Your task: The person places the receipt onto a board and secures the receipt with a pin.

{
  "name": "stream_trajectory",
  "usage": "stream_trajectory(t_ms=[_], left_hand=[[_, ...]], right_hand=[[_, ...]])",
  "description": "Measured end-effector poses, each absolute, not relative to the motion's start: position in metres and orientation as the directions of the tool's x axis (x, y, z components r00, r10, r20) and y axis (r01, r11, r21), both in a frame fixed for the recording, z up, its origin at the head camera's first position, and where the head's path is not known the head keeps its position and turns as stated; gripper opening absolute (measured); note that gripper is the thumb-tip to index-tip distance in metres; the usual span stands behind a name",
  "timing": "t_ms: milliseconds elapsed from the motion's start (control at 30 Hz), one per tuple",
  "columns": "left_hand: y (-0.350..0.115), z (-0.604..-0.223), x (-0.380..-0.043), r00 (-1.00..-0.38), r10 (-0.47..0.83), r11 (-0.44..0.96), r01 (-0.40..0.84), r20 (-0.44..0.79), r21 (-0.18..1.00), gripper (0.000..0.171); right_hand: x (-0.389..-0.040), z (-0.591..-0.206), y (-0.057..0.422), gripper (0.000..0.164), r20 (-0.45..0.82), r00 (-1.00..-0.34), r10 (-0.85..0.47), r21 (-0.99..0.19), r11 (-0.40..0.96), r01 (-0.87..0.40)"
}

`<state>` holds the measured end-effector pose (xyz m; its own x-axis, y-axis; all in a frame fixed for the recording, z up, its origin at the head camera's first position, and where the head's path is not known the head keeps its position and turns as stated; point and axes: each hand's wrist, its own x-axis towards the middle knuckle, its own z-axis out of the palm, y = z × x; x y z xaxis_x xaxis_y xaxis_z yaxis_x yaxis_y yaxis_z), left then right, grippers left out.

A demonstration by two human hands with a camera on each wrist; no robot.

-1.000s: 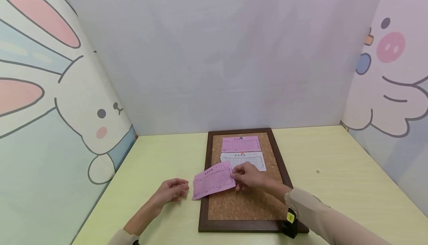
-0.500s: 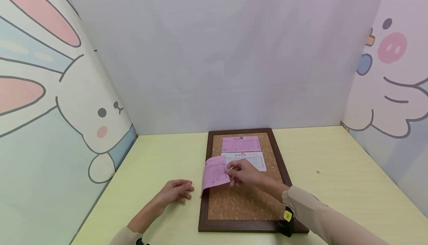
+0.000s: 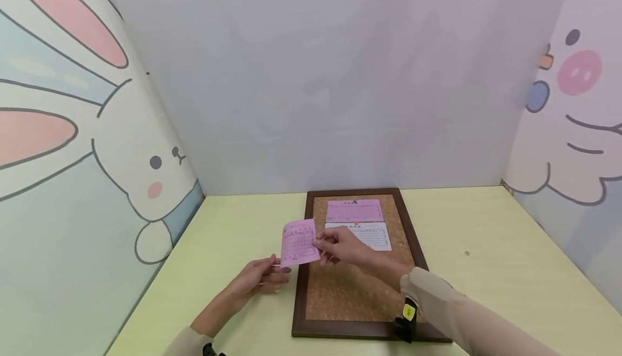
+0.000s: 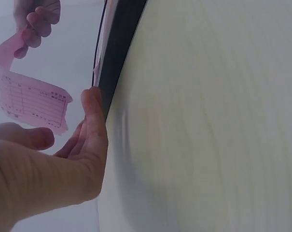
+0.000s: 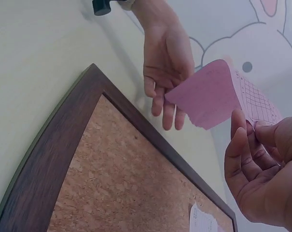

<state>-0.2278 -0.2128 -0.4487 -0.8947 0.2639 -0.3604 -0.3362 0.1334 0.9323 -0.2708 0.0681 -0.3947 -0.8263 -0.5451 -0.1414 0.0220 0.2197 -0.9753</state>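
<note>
A pink printed form slip [image 3: 297, 243] is pinched at its right edge between the thumb and fingers of my right hand [image 3: 342, 245]. It is raised over the left side of a framed corkboard [image 3: 350, 296], and the right wrist view shows the paper [image 5: 208, 96] bent, its free end curling back. My left hand [image 3: 257, 280] is beside the board's left frame, fingers loosely extended and thumb apart. In the left wrist view the slip's free end [image 4: 34, 101] hangs just beyond that thumb, and the left hand [image 4: 63, 159] has nothing gripped.
Near the board's top another pink slip [image 3: 355, 212] is fixed by a dark green pin [image 3: 355, 202]. Below it lies a white slip [image 3: 371, 235] with an orange pin [image 3: 357, 223], partly covered by my right hand. A pale wooden table [image 3: 486, 280] surrounds the board, with walls behind and at both sides.
My right hand has moved slightly left with the pink slip, which has gone from nearly flat to bent back. My left hand has shifted a little right, and its fingers are more spread.
</note>
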Motion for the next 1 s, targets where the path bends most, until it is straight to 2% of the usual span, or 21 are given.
stream_trajectory(t_ms=[133, 233, 500, 633, 1000], left_hand=[[-0.212, -0.446, -0.229, -0.889, 0.265, 0.064, -0.371, -0.374, 0.927, 0.047], [-0.211, -0.445, -0.229, -0.899, 0.219, 0.053, -0.378, -0.380, 0.924, 0.042], [-0.210, -0.446, -0.230, -0.923, 0.073, 0.092, -0.371, -0.378, 0.924, 0.043], [-0.209, -0.446, -0.230, -0.937, 0.029, 0.096, -0.343, -0.347, 0.934, 0.037], [-0.196, -0.444, -0.230, -0.964, -0.059, 0.235, -0.267, -0.261, 0.935, 0.023]], right_hand=[[-0.269, -0.398, 0.072, 0.020, -0.163, -0.828, -0.536, -0.970, 0.239, 0.037], [-0.269, -0.403, 0.077, 0.020, -0.165, -0.829, -0.534, -0.968, 0.250, 0.031], [-0.271, -0.411, 0.092, 0.019, -0.163, -0.843, -0.513, -0.958, 0.287, 0.011], [-0.269, -0.411, 0.100, 0.020, -0.171, -0.851, -0.496, -0.952, 0.307, 0.012], [-0.268, -0.418, 0.119, 0.021, -0.165, -0.877, -0.450, -0.932, 0.363, -0.011]])
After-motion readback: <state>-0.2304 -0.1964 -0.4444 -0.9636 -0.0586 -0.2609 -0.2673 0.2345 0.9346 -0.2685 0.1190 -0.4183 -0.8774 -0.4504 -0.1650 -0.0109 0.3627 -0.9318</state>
